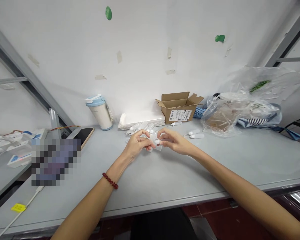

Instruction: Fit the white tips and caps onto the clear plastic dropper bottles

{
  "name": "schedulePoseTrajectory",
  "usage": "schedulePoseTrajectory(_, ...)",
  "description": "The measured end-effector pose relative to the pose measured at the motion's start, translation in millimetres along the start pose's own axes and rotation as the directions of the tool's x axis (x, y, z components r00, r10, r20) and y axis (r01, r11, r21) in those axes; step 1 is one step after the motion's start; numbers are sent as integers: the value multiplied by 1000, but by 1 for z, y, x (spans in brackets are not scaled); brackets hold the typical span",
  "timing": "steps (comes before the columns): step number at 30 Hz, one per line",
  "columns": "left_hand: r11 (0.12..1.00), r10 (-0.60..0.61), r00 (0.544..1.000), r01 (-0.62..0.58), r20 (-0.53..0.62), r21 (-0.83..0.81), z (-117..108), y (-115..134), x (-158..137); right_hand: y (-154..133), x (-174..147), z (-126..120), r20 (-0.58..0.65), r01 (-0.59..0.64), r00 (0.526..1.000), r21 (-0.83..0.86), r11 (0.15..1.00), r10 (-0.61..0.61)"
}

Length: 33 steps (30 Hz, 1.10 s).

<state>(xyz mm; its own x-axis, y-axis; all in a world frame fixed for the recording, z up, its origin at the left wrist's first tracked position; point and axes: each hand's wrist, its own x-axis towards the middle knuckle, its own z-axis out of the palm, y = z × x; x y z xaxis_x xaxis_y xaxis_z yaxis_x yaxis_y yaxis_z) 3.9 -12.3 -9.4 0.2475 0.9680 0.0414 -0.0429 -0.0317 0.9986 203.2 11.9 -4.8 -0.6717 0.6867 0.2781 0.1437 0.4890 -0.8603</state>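
Note:
Above the middle of the table, my left hand (136,145) and my right hand (176,141) meet fingertip to fingertip. Both are closed in a pinch on a small white plastic piece (157,142), partly covered by the fingers. Its exact kind is too small to tell. Just behind my hands lies a loose pile of small white translucent capsule-shaped pieces (144,126), partly hidden by my left hand. A few similar pieces (197,136) rest to the right of my right hand, and one single piece (176,123) lies before the cardboard box.
An open cardboard box (180,115) and a stack of white flat packs (142,119) stand against the wall. At left are a tumbler (100,113), a phone (86,133) and a cable (31,200). Clear plastic bags (222,116) sit at the right on the grey table (170,180).

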Motion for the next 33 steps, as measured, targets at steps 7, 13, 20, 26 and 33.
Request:
schedulePoseTrajectory(7, 999, -4, 1000, 3, -25, -35, 0, 0, 2, 7, 5, 4, -33, 14, 999, 65, 998, -11)
schedulePoseTrajectory(13, 998, -52, 987, 47, -153, -35, 1, 5, 5, 10, 9, 1, -148, 33, 988, 8, 999, -32)
schedulePoseTrajectory(20, 977, 61, 992, -36, -113, 210, 5, 1, 5, 9, 7, 5, -167, 45, 983, -154, 987, -71)
schedulePoseTrajectory(26, 933, 87, 991, -46, -98, 357, 3, -2, 5, 21, 11, -7, -154, 15, 987, -220, 975, -51)
schedulePoseTrajectory(33, 847, 256, 923, -70, -289, 527, -9, -3, 10, 63, 6, -65, -419, -306, 908, -615, 727, 28)
